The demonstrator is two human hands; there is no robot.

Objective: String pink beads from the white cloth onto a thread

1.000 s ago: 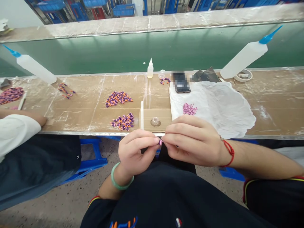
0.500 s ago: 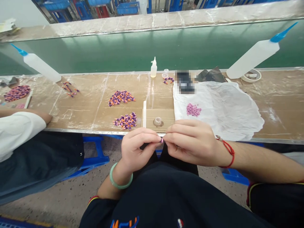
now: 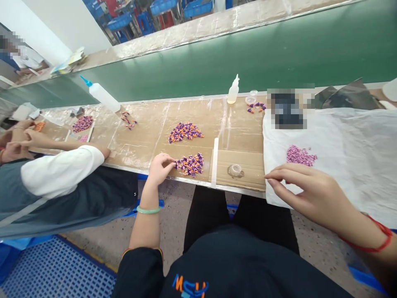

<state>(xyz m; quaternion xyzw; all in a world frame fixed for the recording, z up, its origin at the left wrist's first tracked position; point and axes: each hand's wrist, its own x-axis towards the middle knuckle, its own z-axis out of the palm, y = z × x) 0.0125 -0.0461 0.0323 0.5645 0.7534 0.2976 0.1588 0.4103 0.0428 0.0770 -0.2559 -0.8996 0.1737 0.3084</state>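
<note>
My left hand (image 3: 161,167) is at the left edge of the nearer pile of small purple and orange pieces (image 3: 192,165). Its thumb and forefinger pinch one of these pieces at the pile's edge. Above the near edge of the white cloth (image 3: 350,145) hovers my right hand (image 3: 310,190). Its fingers are stretched out, the thumb a little apart from the forefinger, and nothing shows between them. Just beyond it lies a heap of tiny pink pieces (image 3: 300,155) on the cloth. A second purple and orange pile (image 3: 186,132) lies farther back.
A white strip (image 3: 215,162) and a small clear cup (image 3: 235,170) are on cardboard between my hands. Behind them stands a small dropper bottle (image 3: 233,90). A larger bottle (image 3: 104,97) leans at the back left. A co-worker's arm (image 3: 68,145) rests on the table at left.
My hands have parted from the small piece they held together. The left has moved left to the near pile, the right to the cloth. The view has turned left.
</note>
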